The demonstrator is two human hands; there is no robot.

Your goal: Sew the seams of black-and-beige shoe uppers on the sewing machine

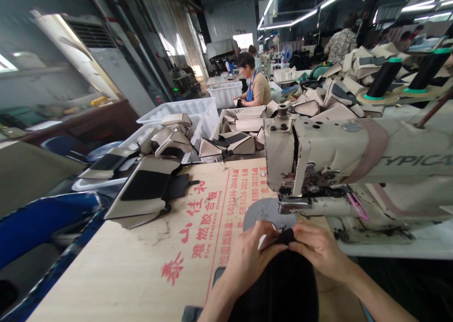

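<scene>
Close in front of me, a black fabric piece (286,284) hangs down from both hands. My left hand (253,251) pinches its upper edge from the left, thumb and fingers pressed together. From the other side my right hand (318,244) grips the same edge, where a small black folded part shows between the fingertips. The inner side of the piece is hidden. Just beyond the hands stands a sewing machine (354,147), its narrow arm (297,204) reaching left above a grey round plate (262,211).
A beige and black bag piece (145,185) lies on the plywood tabletop (141,270) at left. Behind it are white plastic crates (207,123) with similar pieces. Black thread cones (385,79) stand behind the machine. A seated co-worker (258,86) is farther back.
</scene>
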